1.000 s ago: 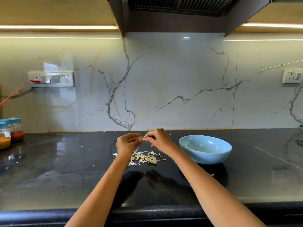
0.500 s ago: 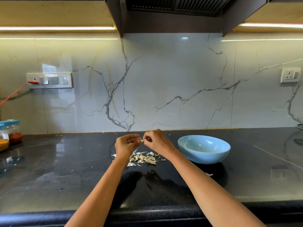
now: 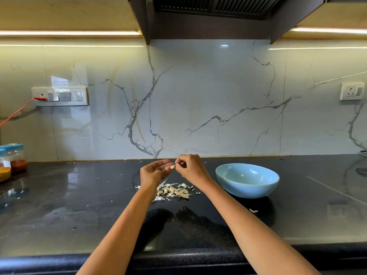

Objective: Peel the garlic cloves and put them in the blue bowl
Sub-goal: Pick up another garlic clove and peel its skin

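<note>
While the left hand (image 3: 154,172) cups a garlic clove (image 3: 172,166) above mid-counter, the right hand (image 3: 189,167) pinches its skin: peeling step. Next, I'd judge: strip it, then drop it into the blue bowl (image 3: 247,180), toward the counter's right end.

Bowl (image 3: 247,180): pale blue. Counter (image 3: 79,205): glossy black. Wall (image 3: 198,100): white marble, grey veins. Peels (image 3: 174,190): cream. Jars (image 3: 12,161): blue lids (orange, red contents). Cord (image 3: 17,112): red.
</note>
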